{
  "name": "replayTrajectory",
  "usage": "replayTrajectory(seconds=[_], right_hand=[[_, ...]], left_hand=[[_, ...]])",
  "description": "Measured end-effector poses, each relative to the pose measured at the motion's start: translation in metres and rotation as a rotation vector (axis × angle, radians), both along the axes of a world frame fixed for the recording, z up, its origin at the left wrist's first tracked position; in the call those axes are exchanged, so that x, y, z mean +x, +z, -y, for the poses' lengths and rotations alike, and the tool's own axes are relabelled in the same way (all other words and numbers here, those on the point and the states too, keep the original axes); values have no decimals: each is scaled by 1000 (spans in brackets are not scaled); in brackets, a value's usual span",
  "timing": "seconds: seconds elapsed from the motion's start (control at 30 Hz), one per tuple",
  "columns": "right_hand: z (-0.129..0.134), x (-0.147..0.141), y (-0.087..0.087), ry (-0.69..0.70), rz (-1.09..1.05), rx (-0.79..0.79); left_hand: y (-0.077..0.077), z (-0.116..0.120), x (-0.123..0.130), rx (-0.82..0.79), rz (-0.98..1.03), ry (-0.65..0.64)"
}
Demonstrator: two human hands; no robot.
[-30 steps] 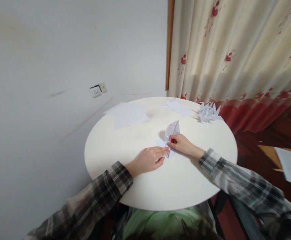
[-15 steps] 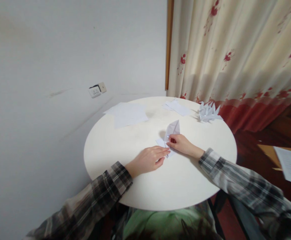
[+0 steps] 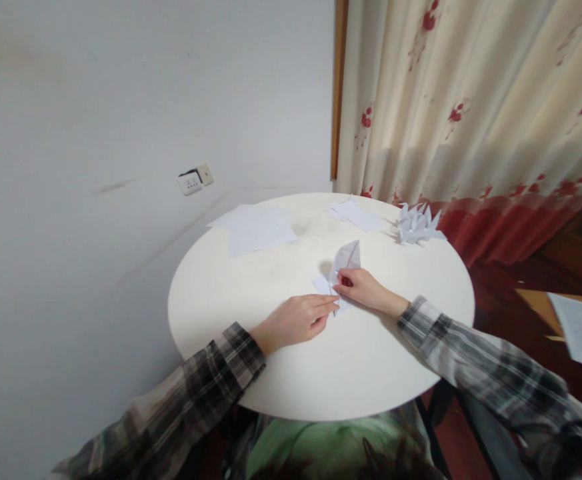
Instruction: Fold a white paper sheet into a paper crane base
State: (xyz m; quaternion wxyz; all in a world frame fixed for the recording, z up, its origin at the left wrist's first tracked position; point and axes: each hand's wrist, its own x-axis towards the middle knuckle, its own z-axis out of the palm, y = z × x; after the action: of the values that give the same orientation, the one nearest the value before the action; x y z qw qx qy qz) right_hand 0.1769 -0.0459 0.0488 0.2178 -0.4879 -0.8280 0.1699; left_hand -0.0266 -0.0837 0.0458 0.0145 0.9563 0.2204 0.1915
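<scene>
A partly folded sheet of white paper lies near the middle of the round white table, with one flap standing up. My right hand pinches this paper between thumb and fingers at the base of the raised flap. From the left, my left hand presses its closed fingertips on the paper's lower part, close to the right fingertips. The hands cover part of the folds.
On the white table, loose paper sheets lie at the back left and smaller paper pieces at the back. A cluster of pointed folded-paper shapes stands at the back right. Beyond are a wall and a curtain.
</scene>
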Motion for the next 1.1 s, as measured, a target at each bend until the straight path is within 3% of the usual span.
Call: replayTrajectory(seconds=[0.83, 1.1], right_hand=[[-4, 1, -5, 2, 0, 9], [-9, 3, -8, 79, -51, 27]], left_hand=[[-4, 0, -3, -8, 20, -30], [-3, -1, -2, -21, 31, -24]])
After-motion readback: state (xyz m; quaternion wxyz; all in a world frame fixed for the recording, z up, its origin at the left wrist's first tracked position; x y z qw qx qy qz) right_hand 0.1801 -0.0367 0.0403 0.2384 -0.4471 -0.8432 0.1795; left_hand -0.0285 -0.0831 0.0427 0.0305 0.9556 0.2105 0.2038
